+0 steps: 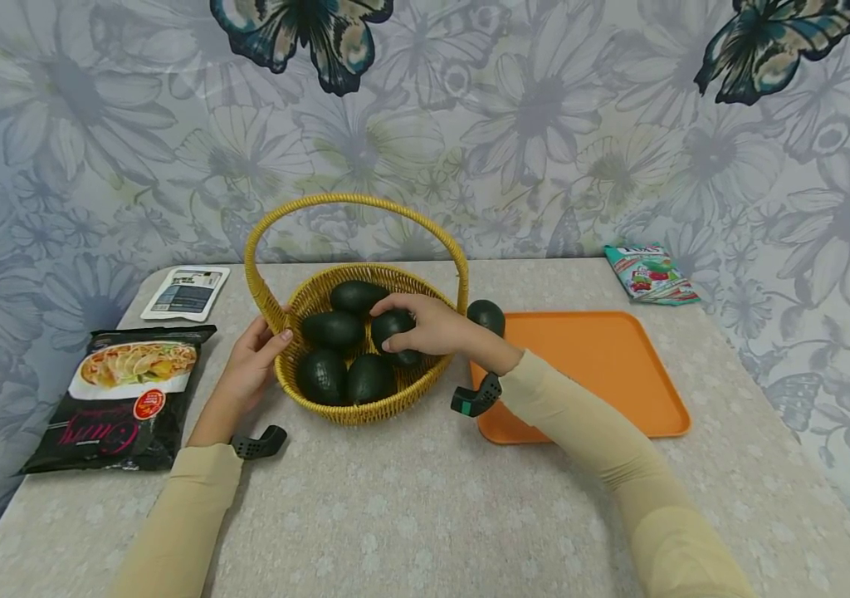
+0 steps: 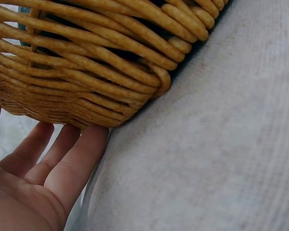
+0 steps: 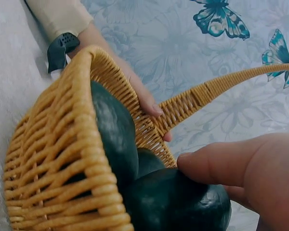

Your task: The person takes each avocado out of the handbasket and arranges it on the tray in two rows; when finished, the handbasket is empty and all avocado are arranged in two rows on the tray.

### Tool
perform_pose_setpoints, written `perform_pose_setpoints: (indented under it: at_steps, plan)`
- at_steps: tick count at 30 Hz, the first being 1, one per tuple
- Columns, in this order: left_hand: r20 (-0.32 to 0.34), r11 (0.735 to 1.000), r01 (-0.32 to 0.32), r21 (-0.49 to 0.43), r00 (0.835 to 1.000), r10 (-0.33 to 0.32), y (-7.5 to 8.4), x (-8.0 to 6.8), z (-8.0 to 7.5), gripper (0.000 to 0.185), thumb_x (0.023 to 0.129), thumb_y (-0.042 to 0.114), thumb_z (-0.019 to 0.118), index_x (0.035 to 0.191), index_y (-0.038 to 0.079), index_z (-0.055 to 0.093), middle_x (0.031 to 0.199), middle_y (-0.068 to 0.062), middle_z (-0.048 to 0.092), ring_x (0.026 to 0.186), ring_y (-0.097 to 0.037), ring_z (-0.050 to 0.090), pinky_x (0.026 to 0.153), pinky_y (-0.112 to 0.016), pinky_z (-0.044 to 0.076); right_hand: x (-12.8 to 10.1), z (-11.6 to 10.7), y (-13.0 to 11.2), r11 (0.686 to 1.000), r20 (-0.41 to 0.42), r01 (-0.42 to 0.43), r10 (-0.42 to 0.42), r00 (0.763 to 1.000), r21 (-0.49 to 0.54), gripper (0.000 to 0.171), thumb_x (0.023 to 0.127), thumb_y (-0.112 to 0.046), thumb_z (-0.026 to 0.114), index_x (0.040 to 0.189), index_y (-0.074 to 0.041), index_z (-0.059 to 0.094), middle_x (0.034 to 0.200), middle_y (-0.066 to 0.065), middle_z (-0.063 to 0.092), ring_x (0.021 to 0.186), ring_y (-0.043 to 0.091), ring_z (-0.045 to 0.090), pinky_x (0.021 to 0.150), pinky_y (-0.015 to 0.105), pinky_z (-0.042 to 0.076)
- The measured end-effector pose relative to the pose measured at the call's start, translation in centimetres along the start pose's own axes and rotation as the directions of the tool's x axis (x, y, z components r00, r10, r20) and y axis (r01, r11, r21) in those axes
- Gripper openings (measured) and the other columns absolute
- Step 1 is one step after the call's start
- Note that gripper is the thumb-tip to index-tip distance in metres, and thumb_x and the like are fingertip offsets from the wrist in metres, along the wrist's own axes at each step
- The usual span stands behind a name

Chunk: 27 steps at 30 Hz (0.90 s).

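A yellow wicker basket with a tall arched handle stands on the table and holds several dark green avocados. At the basket's left side, my left hand grips the rim by the handle's base, thumb on top. In the left wrist view its fingers touch the outside of the weave. My right hand reaches over the right rim and holds one avocado between thumb and fingers, within the basket. Another avocado lies outside, just right of the basket, at the tray's back left corner.
An orange tray lies to the right, partly under my right forearm. On the left are a black noodle packet and a white pouch. A green and red packet sits at the back right, near the patterned wall.
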<state>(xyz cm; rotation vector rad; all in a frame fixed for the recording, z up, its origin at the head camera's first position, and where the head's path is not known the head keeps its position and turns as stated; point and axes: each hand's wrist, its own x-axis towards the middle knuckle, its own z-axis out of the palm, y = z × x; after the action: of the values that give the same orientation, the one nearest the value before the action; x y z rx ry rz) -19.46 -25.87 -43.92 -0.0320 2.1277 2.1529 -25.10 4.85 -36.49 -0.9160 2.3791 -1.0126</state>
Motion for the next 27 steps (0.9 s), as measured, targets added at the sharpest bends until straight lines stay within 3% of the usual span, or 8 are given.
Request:
perform_pose_setpoints:
  at_steps: [3,7,10,14,16,21,24,27]
  plan:
    - [0.001,1.0,0.004,0.004,1.0,-0.004,0.0,0.0,0.0,0.065,0.106,0.028,0.055,0.163,0.025,0.024,0.158,-0.013,0.03,0.12,-0.004,0.049,0.087,-0.015,0.054,-0.3,0.0,-0.2,1.0,0.001,0.011,-0.011,1.0,0.025,0.051,0.094,-0.02,0.073,0.142,-0.015,0.057,0.15,0.005,0.052,0.143,0.027,0.044,0.115,0.048,0.041]
    - [0.002,1.0,0.004,0.007,1.0,-0.004,0.0,0.0,0.0,0.065,0.107,0.027,0.055,0.164,0.025,0.023,0.161,-0.016,0.028,0.12,-0.004,0.049,0.087,-0.015,0.054,-0.9,-0.2,-0.4,0.995,0.02,-0.006,0.004,1.0,0.104,0.051,0.095,-0.021,0.072,0.143,-0.018,0.056,0.151,0.003,0.049,0.124,0.026,0.054,0.087,0.041,0.057]
    - [0.003,1.0,0.0,0.003,1.0,0.0,0.0,0.0,0.0,0.064,0.107,0.026,0.054,0.163,0.025,0.024,0.16,-0.016,0.028,0.119,-0.003,0.05,0.086,-0.015,0.055,-1.5,-0.5,-0.6,0.982,0.039,-0.031,0.024,0.999,0.186,0.051,0.096,-0.021,0.072,0.144,-0.02,0.055,0.154,0.004,0.044,0.098,0.026,0.057,0.064,0.034,0.054]
    - [0.002,1.0,-0.007,0.0,1.0,0.007,0.1,0.0,0.0,0.063,0.107,0.026,0.054,0.163,0.025,0.026,0.158,-0.014,0.03,0.119,-0.003,0.05,0.086,-0.015,0.055,-2.5,-1.0,-0.9,0.96,0.051,-0.049,0.036,0.998,0.276,0.05,0.096,-0.019,0.071,0.144,-0.021,0.055,0.154,0.008,0.042,0.073,0.024,0.056,0.063,0.034,0.053]
    - [0.002,1.0,-0.008,0.002,1.0,0.008,0.0,0.0,0.0,0.063,0.107,0.026,0.054,0.163,0.025,0.026,0.158,-0.014,0.031,0.119,-0.003,0.05,0.086,-0.015,0.055,-3.0,-1.2,-0.9,0.943,0.058,-0.057,0.04,0.998,0.328,0.05,0.096,-0.017,0.07,0.144,-0.021,0.055,0.15,0.01,0.044,0.075,0.022,0.059,0.067,0.034,0.056]
    - [-0.002,1.0,-0.009,0.006,1.0,0.009,-0.1,-0.1,0.0,0.062,0.106,0.027,0.055,0.162,0.025,0.027,0.156,-0.011,0.033,0.119,-0.002,0.05,0.087,-0.014,0.054,-4.3,-1.8,-0.8,0.917,0.064,-0.044,0.02,0.998,0.396,0.053,0.096,-0.012,0.069,0.146,-0.015,0.053,0.138,0.013,0.051,0.106,0.023,0.063,0.074,0.039,0.06]
    - [-0.003,1.0,-0.01,0.008,1.0,0.01,-0.2,-0.1,0.0,0.062,0.106,0.028,0.055,0.162,0.025,0.027,0.156,-0.01,0.034,0.119,-0.002,0.049,0.087,-0.014,0.054,-5.3,-2.2,-0.6,0.919,0.058,-0.005,-0.019,0.998,0.394,0.054,0.095,-0.01,0.067,0.147,-0.013,0.052,0.136,0.015,0.054,0.108,0.028,0.063,0.071,0.038,0.059]
    - [-0.001,1.0,-0.015,0.006,1.0,0.015,-0.3,0.0,0.0,0.062,0.106,0.028,0.055,0.162,0.025,0.028,0.157,-0.013,0.032,0.12,-0.003,0.049,0.087,-0.014,0.054,-6.2,-2.5,-0.2,0.916,0.056,0.052,-0.081,0.995,0.398,0.054,0.095,-0.007,0.066,0.147,-0.008,0.05,0.14,0.018,0.054,0.112,0.028,0.062,0.078,0.037,0.059]
